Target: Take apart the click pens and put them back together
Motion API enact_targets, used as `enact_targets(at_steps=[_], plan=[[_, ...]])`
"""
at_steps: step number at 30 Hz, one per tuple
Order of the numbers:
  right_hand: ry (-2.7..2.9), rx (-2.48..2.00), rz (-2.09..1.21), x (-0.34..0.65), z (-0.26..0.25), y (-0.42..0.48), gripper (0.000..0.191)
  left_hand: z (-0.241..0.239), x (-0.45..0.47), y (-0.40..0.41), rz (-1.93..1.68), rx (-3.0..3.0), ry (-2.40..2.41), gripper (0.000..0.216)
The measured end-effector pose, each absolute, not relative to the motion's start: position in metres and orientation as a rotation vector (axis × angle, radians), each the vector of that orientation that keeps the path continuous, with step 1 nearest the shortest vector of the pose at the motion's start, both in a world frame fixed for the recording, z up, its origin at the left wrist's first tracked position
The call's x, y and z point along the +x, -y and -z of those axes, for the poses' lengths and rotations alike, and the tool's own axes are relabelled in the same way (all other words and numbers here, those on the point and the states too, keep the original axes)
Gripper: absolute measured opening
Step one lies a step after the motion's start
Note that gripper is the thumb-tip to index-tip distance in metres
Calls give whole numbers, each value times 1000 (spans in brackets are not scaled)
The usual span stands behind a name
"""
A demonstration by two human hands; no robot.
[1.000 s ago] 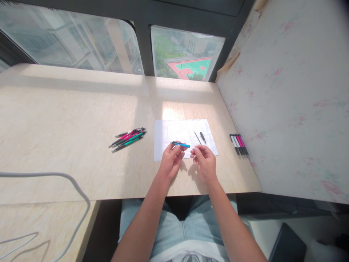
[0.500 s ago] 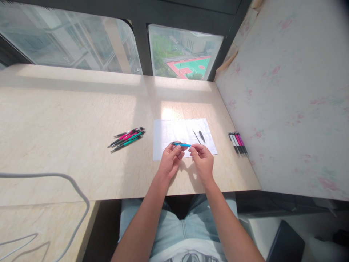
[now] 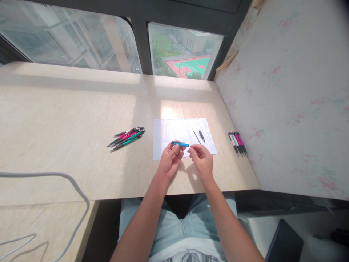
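Observation:
My left hand (image 3: 171, 161) is closed on the blue barrel of a ballpoint pen (image 3: 181, 144), its black clip end to the left. Close to the barrel's right end, the fingers of my right hand (image 3: 202, 161) are pinched together, slightly apart from it. Whatever they hold, if anything, is too small to make out. Under and beyond the hands lies a white sheet of paper (image 3: 163, 127). On its right half rest a thin dark pen refill (image 3: 196, 136) and a short black pen grip section (image 3: 201, 136).
Left of the paper, several pens (image 3: 127, 138) in pink, green and white lie in a loose pile. A row of white, pink and purple pens (image 3: 238, 143) lies by the papered wall (image 3: 289, 109). A grey cable (image 3: 54, 174) curves across the desk's left front.
My right fingertips have come away from the right end of the blue barrel, leaving a small gap. The left hand keeps its hold, and the pens and paper stay in place.

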State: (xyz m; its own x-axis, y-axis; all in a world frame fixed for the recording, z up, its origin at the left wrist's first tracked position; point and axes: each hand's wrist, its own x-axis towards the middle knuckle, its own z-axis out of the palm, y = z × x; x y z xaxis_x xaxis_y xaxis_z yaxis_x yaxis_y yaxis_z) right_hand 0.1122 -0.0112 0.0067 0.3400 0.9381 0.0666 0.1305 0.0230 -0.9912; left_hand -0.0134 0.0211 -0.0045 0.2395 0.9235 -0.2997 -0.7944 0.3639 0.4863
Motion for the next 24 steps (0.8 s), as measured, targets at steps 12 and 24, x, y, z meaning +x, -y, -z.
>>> enact_targets(at_steps=[12, 24], plan=[[1617, -2159, -177, 165, 6, -3, 24, 3, -13, -20, -1218, 201, -544, 20], [1946, -2342, -212, 163, -9, -27, 20, 5, -12, -21, -1196, 264, -615, 24]])
